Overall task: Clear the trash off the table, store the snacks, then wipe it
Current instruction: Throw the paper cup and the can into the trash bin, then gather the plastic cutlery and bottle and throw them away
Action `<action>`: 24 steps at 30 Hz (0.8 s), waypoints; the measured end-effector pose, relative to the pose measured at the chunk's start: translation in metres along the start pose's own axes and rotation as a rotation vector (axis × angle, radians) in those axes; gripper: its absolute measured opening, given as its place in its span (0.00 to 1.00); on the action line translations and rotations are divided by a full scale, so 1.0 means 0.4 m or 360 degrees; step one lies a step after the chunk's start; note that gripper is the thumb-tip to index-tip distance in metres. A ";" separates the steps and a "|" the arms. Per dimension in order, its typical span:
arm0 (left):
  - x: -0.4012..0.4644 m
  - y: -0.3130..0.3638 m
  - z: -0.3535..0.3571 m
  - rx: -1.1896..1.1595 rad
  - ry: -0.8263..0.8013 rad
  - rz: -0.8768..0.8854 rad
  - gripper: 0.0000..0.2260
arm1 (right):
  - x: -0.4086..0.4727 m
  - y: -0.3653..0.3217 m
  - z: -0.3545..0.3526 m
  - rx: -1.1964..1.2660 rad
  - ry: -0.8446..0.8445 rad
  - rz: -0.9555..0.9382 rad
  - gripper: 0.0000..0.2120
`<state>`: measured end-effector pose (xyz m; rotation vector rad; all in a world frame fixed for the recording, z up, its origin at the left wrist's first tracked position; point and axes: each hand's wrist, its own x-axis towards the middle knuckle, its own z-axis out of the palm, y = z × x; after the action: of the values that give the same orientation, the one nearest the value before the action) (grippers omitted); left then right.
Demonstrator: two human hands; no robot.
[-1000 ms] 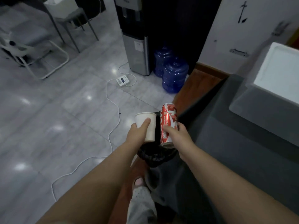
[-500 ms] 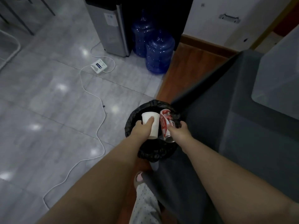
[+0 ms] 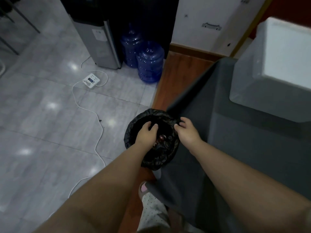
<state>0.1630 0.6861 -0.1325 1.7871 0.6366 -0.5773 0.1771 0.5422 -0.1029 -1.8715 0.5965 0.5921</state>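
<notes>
Over black-lined bin (image 3: pixel 134 132), both hands empty, fingers loose, red can (image 3: pixel 161 137) inside

You're over grey glossy floor tiles (image 3: pixel 42 115) with ceiling-light glare; wood strip floor (image 3: pixel 181 73) to the right. Far: water dispenser (image 3: pixel 102 46), two blue water jugs (image 3: pixel 149 64), white wall (image 3: pixel 210 17). Power strip (image 3: pixel 91 80) with its white cable on the tiles, left

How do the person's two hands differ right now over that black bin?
The left hand is over the middle of the bin; the right hand is by its far-right rim. The left hand's fingers curl downward; the right hand's spread looser. Both are empty.
</notes>
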 end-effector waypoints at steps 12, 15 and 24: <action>-0.211 0.273 0.184 0.0131 -0.0308 0.0828 0.21 | -0.238 -0.016 -0.291 0.0209 0.0578 -0.0560 0.15; -0.274 0.305 0.274 0.0328 -0.0487 0.0992 0.21 | -0.291 0.048 -0.398 0.0320 0.0855 -0.0523 0.14; -0.427 0.359 0.569 0.0432 -0.0645 0.1174 0.23 | -0.415 0.243 -0.683 0.0557 0.1283 -0.0360 0.15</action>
<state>0.1172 0.4080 0.0161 1.9097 -0.3948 -0.4952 0.0241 0.2766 0.0302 -1.7602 0.9121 -0.4314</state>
